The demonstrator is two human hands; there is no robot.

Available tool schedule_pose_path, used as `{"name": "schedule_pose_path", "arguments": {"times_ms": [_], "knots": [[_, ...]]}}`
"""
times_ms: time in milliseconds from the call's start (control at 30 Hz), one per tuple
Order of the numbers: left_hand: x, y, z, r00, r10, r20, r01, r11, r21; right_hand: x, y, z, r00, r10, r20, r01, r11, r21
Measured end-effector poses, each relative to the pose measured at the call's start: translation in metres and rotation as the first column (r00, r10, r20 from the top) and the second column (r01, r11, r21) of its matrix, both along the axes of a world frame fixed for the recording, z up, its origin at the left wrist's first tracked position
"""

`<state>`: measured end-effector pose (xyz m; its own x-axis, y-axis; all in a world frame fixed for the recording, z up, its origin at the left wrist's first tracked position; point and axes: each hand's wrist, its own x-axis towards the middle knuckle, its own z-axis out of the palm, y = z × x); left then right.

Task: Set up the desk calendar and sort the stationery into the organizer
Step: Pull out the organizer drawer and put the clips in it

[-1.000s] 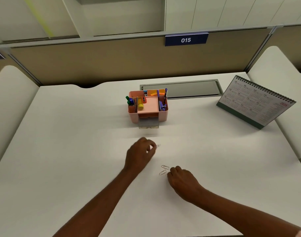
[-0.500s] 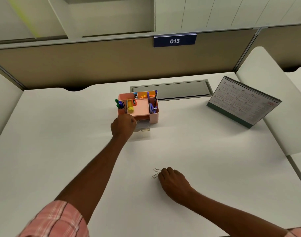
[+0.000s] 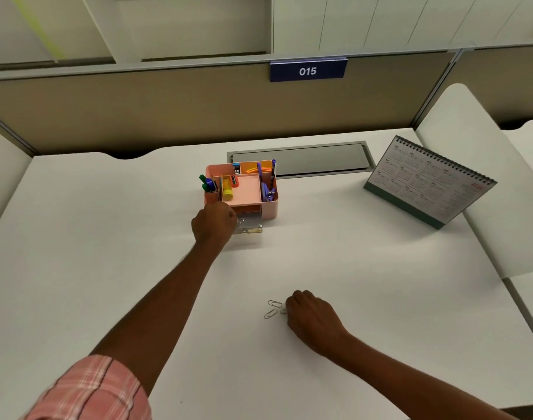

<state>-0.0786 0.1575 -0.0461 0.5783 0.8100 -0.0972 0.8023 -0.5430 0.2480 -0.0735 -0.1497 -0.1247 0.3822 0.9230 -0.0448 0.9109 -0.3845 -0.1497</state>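
A pink organizer (image 3: 269,207) stands mid-desk, holding pens, a yellow glue stick and blue clips. Its clear drawer (image 3: 249,225) is pulled out at the front. My left hand (image 3: 214,224) is stretched out to the drawer's left edge, fingers curled, pinching a paper clip (image 3: 240,221) over the drawer. Nearer to me, my right hand (image 3: 311,316) rests on the desk with curled fingers, its fingertips at a small pale item beside two loose paper clips (image 3: 272,308). The desk calendar (image 3: 430,181) stands upright at the right.
A grey cable-tray lid (image 3: 301,160) is set into the white desk (image 3: 107,237) behind the organizer. A beige partition with a blue "015" plate (image 3: 308,70) closes the back. White side panels rise at both ends.
My left hand went from the desk near the clips up to the organizer's drawer, carrying a paper clip. My right hand stayed by the two loose clips.
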Motion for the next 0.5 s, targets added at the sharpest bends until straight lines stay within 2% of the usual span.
{"name": "schedule_pose_path", "arguments": {"times_ms": [133, 200, 300, 400, 500], "knots": [[-0.026, -0.035, 0.011, 0.956, 0.057, 0.288, -0.062, 0.998, 0.008, 0.025, 0.020, 0.024, 0.984, -0.141, -0.110, 0.152, 0.984, 0.089], [-0.050, -0.063, 0.010, 0.939, 0.037, 0.342, -0.044, 0.999, 0.013, 0.041, 0.041, 0.045, 0.973, -0.143, -0.181, 0.163, 0.982, 0.098], [-0.089, -0.107, -0.008, 0.950, 0.024, 0.311, 0.002, 0.996, -0.084, 0.064, 0.081, 0.077, 0.969, -0.110, -0.223, 0.144, 0.979, 0.143], [-0.120, -0.142, -0.041, 0.978, -0.021, 0.209, 0.063, 0.979, -0.194, 0.079, 0.126, 0.096, 0.972, -0.054, -0.227, 0.108, 0.967, 0.231], [-0.137, -0.164, -0.063, 0.986, -0.125, 0.108, 0.149, 0.957, -0.249, 0.093, 0.168, 0.105, 0.987, -0.011, -0.161, 0.048, 0.972, 0.229]]}}
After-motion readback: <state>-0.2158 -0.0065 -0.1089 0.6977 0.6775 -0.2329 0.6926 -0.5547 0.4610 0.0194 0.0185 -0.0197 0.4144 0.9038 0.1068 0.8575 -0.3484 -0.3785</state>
